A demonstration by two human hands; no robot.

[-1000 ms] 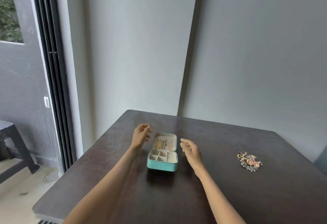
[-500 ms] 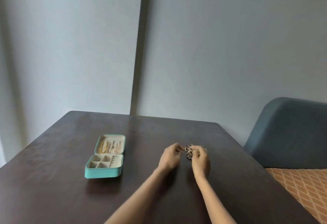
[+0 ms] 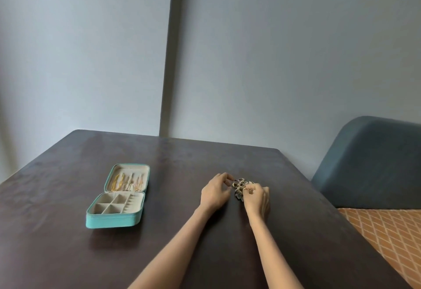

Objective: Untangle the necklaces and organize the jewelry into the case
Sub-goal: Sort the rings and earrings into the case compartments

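Observation:
A small heap of tangled jewelry (image 3: 240, 187) lies on the dark table (image 3: 182, 158), right of centre. My left hand (image 3: 215, 191) is at the heap's left side, fingertips curled toward it and touching its edge. My right hand (image 3: 256, 196) is on the heap's right side and pinches part of it between thumb and fingers. The teal jewelry case (image 3: 114, 219) lies open to the left, apart from both hands. Its lid holds gold chains (image 3: 127, 182), and its beige compartments look bare. Much of the heap is hidden by my right hand.
A grey-blue chair back (image 3: 373, 163) stands beyond the table's right edge, with an orange patterned surface (image 3: 387, 231) below it. Grey walls close off the back. The table's right edge runs diagonally near my right forearm.
One second ago both hands flanked the case; the view then swung right and both hands moved to the jewelry heap. Since half a second ago they have barely shifted.

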